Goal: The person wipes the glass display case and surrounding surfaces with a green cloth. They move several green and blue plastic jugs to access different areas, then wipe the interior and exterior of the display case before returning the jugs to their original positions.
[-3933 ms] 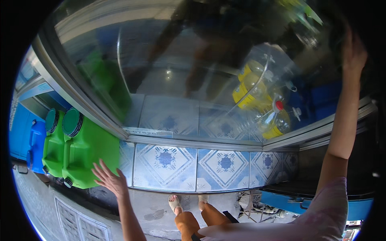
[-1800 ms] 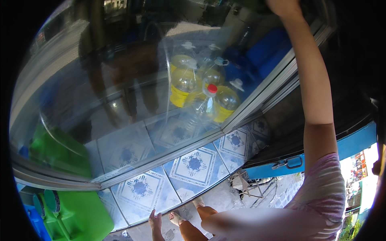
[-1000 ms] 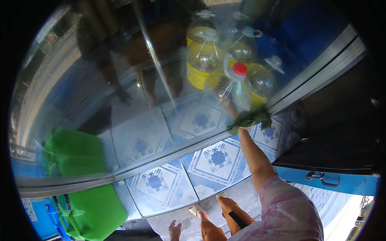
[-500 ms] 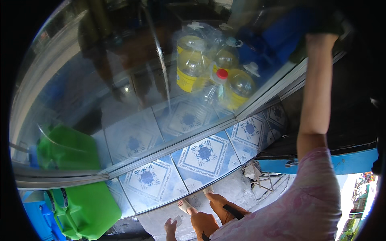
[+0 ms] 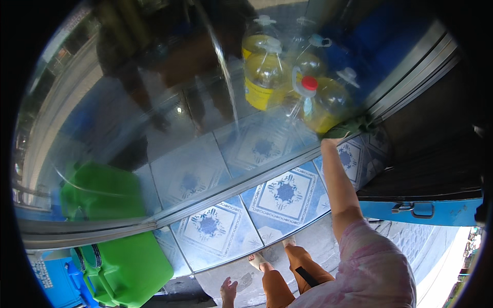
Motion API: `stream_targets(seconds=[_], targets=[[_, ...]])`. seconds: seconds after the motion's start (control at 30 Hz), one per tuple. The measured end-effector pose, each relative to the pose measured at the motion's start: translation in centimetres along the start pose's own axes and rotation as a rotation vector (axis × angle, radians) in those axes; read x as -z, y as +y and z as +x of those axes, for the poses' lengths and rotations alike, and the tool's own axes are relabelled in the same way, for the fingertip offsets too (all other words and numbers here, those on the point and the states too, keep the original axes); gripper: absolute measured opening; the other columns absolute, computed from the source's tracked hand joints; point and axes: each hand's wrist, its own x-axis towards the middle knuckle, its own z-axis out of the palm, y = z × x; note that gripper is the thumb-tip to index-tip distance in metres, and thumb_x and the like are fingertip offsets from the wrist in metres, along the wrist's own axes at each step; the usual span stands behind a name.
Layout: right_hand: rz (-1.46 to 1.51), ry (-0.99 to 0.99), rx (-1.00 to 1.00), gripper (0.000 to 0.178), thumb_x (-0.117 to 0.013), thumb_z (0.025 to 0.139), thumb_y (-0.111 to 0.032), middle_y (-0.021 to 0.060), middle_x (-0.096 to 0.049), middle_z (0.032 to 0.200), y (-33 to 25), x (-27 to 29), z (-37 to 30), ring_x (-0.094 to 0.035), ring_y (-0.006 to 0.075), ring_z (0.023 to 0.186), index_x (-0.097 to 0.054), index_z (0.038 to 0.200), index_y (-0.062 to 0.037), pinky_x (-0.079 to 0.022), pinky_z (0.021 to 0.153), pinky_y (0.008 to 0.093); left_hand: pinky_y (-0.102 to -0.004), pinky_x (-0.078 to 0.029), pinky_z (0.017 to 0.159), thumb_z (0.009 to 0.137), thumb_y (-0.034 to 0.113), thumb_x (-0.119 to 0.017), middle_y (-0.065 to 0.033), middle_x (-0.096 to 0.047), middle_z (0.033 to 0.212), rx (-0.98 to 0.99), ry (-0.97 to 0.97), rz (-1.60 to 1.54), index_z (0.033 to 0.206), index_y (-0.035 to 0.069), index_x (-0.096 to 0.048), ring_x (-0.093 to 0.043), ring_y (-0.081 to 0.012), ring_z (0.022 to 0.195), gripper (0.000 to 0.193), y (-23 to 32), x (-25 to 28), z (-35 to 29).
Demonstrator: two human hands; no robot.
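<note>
My right hand (image 5: 333,140) is raised against a large glass pane (image 5: 169,138) and presses a green cloth (image 5: 350,127) flat onto it near the pane's lower right metal frame (image 5: 411,72). The cloth covers most of the fingers. My right forearm runs up from my pink sleeve (image 5: 370,267). My left hand (image 5: 228,290) hangs low beside my legs, fingers apart, holding nothing. Behind the glass, just above the cloth, stand several clear plastic bottles of yellow liquid (image 5: 264,77), one with a red cap (image 5: 309,83).
Green plastic jerrycans (image 5: 126,267) and a blue container (image 5: 51,272) stand at lower left. Blue-patterned floor tiles (image 5: 285,192) lie below the pane. A blue metal box with a latch (image 5: 421,210) is at right. Reflections cross the glass.
My right hand with the cloth has come down from high up on the right of the glass to the lower right edge. The view has tilted slightly. My left hand stays low.
</note>
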Motion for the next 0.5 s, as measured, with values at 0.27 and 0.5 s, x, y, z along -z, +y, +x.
stream_targets(seconds=[0.27, 0.5], targets=[[0.684, -0.407, -0.602, 0.05, -0.045, 0.088, -0.047, 0.0096, -0.056, 0.123, 4.4, 1.6, -7.8, -0.051, 0.0242, 0.114, -0.058, 0.119, -0.01, -0.043, 0.092, 0.0406, -0.037, -0.048, 0.092, 0.074, 0.035, -0.072, -0.021, -0.065, 0.11, 0.08, 0.004, 0.224, 0.123, 0.004, -0.059, -0.063, -0.029, 0.105, 0.06, -5.0, 0.1, -1.8], [-0.45, -0.515, 0.54, 0.057, -0.04, 0.091, -0.056, 0.0061, -0.052, 0.124, -16.0, -33.8, -6.7, -0.05, 0.025, 0.11, -0.051, 0.126, -0.0119, -0.038, 0.097, 0.0332, -0.0385, -0.049, 0.089, 0.073, 0.035, -0.072, -0.0198, -0.067, 0.106, -0.021, -0.08, 0.218, 0.123, 0.004, -0.059, -0.064, -0.0297, 0.101, 0.061, -7.6, -1.1, 0.0]])
